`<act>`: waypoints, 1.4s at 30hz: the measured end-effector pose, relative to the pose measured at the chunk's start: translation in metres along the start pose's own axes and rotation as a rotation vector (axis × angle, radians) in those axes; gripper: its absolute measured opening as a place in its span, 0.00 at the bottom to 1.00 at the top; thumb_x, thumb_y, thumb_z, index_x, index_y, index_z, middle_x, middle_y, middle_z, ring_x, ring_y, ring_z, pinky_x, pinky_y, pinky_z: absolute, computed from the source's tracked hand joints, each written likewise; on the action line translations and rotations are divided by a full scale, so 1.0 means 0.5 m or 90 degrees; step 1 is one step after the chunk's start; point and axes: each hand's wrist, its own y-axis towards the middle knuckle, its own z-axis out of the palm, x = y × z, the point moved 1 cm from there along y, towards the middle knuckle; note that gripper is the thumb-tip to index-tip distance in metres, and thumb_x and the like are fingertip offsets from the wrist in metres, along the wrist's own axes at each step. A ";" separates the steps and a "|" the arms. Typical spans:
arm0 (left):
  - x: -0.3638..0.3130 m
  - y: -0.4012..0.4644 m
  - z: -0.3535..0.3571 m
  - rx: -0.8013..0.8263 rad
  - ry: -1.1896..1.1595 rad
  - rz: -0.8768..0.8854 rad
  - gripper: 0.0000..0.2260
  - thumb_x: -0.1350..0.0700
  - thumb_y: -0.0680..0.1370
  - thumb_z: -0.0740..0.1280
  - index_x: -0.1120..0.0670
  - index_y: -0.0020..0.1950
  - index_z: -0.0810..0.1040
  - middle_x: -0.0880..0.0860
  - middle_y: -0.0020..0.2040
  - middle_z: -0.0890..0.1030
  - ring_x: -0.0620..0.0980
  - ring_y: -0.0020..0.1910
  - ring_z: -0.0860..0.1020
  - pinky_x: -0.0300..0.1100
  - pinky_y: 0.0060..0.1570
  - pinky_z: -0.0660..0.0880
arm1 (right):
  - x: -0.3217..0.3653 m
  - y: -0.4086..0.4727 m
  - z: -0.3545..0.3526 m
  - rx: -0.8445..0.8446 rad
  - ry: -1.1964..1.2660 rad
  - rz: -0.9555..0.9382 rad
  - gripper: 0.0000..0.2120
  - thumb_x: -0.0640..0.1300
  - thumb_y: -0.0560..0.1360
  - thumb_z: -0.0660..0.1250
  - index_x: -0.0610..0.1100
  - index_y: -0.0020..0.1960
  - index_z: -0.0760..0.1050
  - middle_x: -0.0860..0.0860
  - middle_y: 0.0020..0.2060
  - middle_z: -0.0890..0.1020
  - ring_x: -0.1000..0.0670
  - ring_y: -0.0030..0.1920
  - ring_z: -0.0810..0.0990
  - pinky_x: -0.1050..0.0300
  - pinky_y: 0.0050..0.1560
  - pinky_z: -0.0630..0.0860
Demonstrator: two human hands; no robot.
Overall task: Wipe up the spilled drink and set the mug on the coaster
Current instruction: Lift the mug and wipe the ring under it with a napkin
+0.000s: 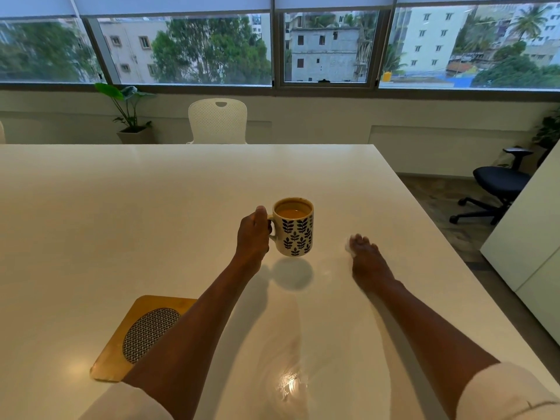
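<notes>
Mug [295, 230] lifted by left hand [253, 230], right hand [362, 250] pressing tissue [349, 247] on table [121, 207]

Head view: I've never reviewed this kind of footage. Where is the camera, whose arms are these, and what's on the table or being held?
The single picture comes from a camera worn on a person's head, looking down at their own arms. The left hand grips the handle of a leaf-patterned mug of brown drink, lifted above the white table. The right hand presses a small white wad, blurred, probably a tissue, onto the table. A wooden coaster lies near the left forearm.
</notes>
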 end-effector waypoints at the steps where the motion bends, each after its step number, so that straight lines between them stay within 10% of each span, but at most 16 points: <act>1: 0.002 0.001 -0.001 -0.001 0.004 -0.001 0.21 0.48 0.84 0.50 0.56 0.35 0.66 0.52 0.30 0.68 0.47 0.27 0.64 0.39 0.26 0.62 | 0.004 0.012 0.002 -0.003 0.002 0.004 0.32 0.31 0.75 0.59 0.39 0.78 0.56 0.43 0.78 0.58 0.43 0.78 0.55 0.53 0.76 0.50; 24: 0.026 0.049 0.138 0.064 -0.016 -0.012 0.21 0.48 0.85 0.50 0.55 0.35 0.66 0.52 0.30 0.68 0.46 0.27 0.63 0.38 0.24 0.61 | 0.076 -0.236 0.034 0.126 0.098 -0.323 0.34 0.27 0.79 0.54 0.49 0.79 0.48 0.57 0.76 0.46 0.61 0.76 0.41 0.70 0.73 0.35; 33: 0.081 0.041 0.194 0.091 -0.030 -0.026 0.21 0.48 0.84 0.51 0.55 0.34 0.66 0.51 0.29 0.67 0.46 0.26 0.63 0.37 0.23 0.60 | 0.030 -0.237 -0.038 0.116 0.408 -0.158 0.30 0.26 0.77 0.53 0.46 0.75 0.64 0.52 0.72 0.70 0.59 0.73 0.66 0.63 0.74 0.59; 42: 0.104 0.046 0.224 0.113 -0.023 0.001 0.21 0.48 0.84 0.52 0.54 0.33 0.65 0.50 0.29 0.67 0.43 0.23 0.62 0.36 0.22 0.60 | -0.009 -0.164 -0.049 0.013 0.334 -0.056 0.30 0.26 0.76 0.54 0.45 0.74 0.67 0.52 0.70 0.72 0.59 0.68 0.67 0.79 0.64 0.57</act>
